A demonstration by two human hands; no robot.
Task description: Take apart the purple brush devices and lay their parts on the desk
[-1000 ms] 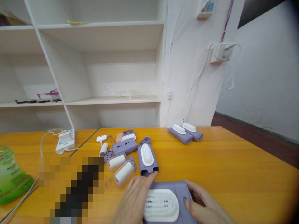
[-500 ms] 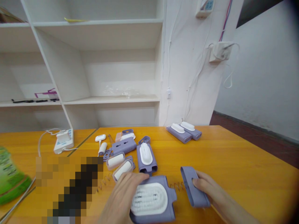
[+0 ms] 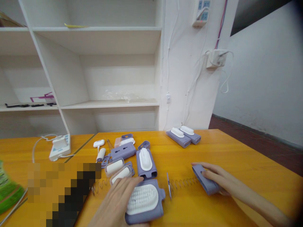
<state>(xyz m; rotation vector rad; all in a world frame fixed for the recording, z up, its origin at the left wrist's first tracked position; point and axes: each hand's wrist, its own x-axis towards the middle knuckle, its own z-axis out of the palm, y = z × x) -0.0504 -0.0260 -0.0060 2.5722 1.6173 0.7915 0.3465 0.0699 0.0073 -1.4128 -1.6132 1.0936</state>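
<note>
My left hand (image 3: 113, 201) is wrapped round the left side of a purple plastic brush body (image 3: 152, 215), which carries a white oval pad (image 3: 143, 199) with short bristles. Its right end has a notched tab. To the right, my right hand (image 3: 219, 178) grips a purple end cap (image 3: 205, 179) between thumb and fingers, clear of the body. A thin coil spring (image 3: 184, 183) stretches leftward from this cap. At the spring's left end, a narrow purple plate (image 3: 169, 186) stands edge-on, apart from the brush body.
Beyond my left hand lie a similar brush unit (image 3: 146, 164), pink-rimmed white parts (image 3: 115, 167) and a purple casing (image 3: 123, 152). Two finished-looking units (image 3: 178, 138) sit at the table's back. A power strip (image 3: 60, 148) and green bottle (image 3: 9, 192) are leftward; another spring (image 3: 99, 186) lies nearby.
My right hand has moved right with the end cap, away from the brush body. The spring is longer, and the thin plate now shows outside the body. The view has shifted slightly.
</note>
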